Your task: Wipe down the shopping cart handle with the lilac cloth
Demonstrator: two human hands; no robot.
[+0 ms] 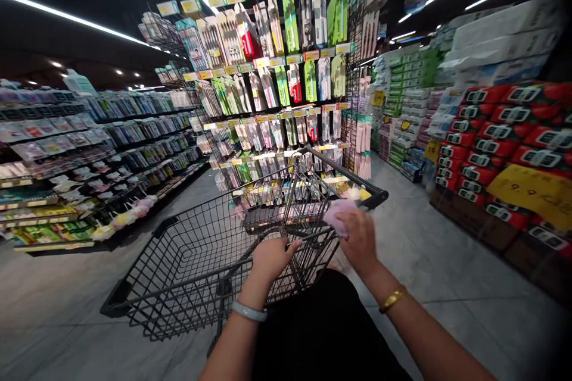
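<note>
A black wire shopping cart (187, 286) stands in front of me, its basket pointing to the left. My left hand (271, 257) is wrapped over the cart's near rim, thumb toward the right. In my right hand (360, 238) is a soft pink puff (340, 217), held by the fingers beside the cart's handle (353, 175). Part of the puff is covered by those fingers. Something pale and yellow (357, 193) shows just behind the puff, too blurred to make out.
A rack of hanging toothbrush packs (290, 80) rises beyond the cart. Shelves of packaged goods (152, 149) run along the left. Red packs (513, 113) are stacked at the right, with a yellow price sign (531, 193). Grey tiled floor (411, 238) shows between them.
</note>
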